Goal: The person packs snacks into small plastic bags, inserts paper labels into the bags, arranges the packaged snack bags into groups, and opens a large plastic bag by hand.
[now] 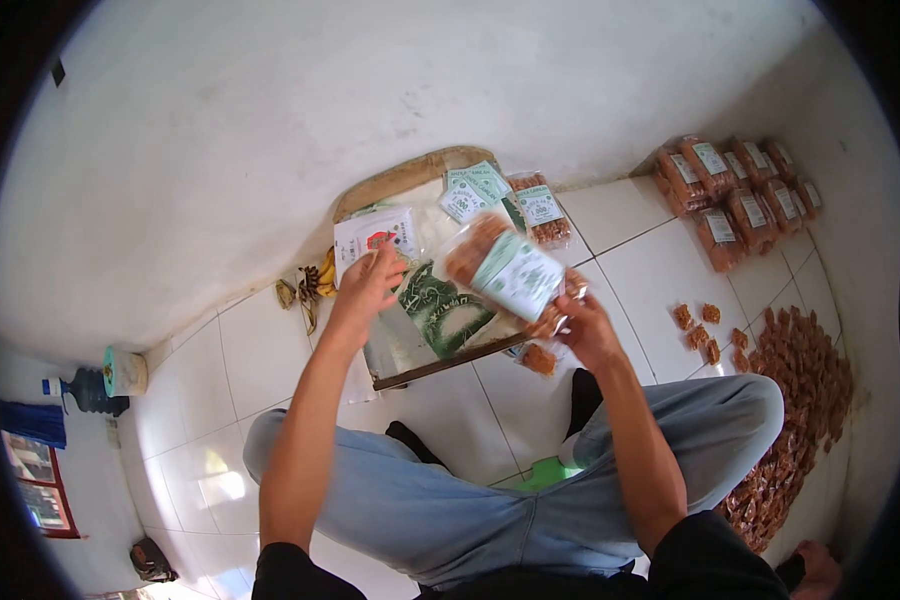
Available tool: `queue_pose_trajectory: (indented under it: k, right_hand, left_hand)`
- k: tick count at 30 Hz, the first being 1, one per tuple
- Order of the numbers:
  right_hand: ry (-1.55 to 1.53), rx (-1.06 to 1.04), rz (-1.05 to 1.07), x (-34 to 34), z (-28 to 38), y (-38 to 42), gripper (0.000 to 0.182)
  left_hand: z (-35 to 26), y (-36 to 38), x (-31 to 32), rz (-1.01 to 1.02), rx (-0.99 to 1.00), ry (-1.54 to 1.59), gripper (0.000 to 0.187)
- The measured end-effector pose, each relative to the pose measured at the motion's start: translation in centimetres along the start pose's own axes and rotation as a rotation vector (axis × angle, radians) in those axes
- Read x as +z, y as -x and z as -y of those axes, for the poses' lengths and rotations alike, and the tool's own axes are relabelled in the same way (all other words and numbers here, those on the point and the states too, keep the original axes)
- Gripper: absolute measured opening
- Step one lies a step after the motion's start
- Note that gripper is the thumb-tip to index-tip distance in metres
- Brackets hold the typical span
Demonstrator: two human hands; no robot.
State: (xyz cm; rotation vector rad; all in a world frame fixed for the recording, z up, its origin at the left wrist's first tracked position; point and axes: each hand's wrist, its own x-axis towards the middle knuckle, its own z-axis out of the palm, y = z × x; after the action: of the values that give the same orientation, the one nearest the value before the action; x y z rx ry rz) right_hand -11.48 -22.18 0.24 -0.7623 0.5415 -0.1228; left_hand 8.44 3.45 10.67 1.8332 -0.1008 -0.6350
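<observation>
My right hand (588,328) grips the lower right end of a clear plastic pack of brown snacks (475,245) with a pale green and white label; the pack is tilted and slightly blurred. My left hand (368,285) is raised over the left side of a low board (425,371), its fingers apart and nothing visible in them. Close to those fingers lies a white plastic packet (360,235) with a red print. Loose green labels (473,190) lie at the far side of the board, and another labelled snack pack (542,212) is beside them.
Several filled packs (745,205) are stacked by the wall at right. A large pile of small brown packets (795,400) covers the floor there, with a few loose packets (697,335) nearby. Bananas (325,272) lie left of the board. A water bottle (95,390) is far left.
</observation>
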Motion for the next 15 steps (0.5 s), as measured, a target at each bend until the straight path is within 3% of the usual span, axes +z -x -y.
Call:
queue_pose_trajectory:
  k: [2, 4, 6, 15]
  right_hand:
    - [-0.026, -0.095, -0.093, -3.5, 0.1, -2.0, 0.069]
    - [-0.054, -0.191, -0.197, -5.0, 0.8, -3.0, 0.061]
    - [-0.058, -0.233, -0.275, -6.9, 1.2, -3.6, 0.058]
    - [-0.119, 0.057, -0.505, -18.2, -7.4, -6.8, 0.052]
  left_hand:
    - [-2.0, 1.3, -1.0, 0.026, 0.027, -0.105, 0.067]
    - [-3.4, 2.6, -1.9, 0.194, 0.103, -0.569, 0.063]
    - [-2.7, 2.9, -2.5, 0.2, 0.085, -0.661, 0.062]
    - [-1.9, 4.4, -3.8, 0.193, 0.009, -0.839, 0.065]
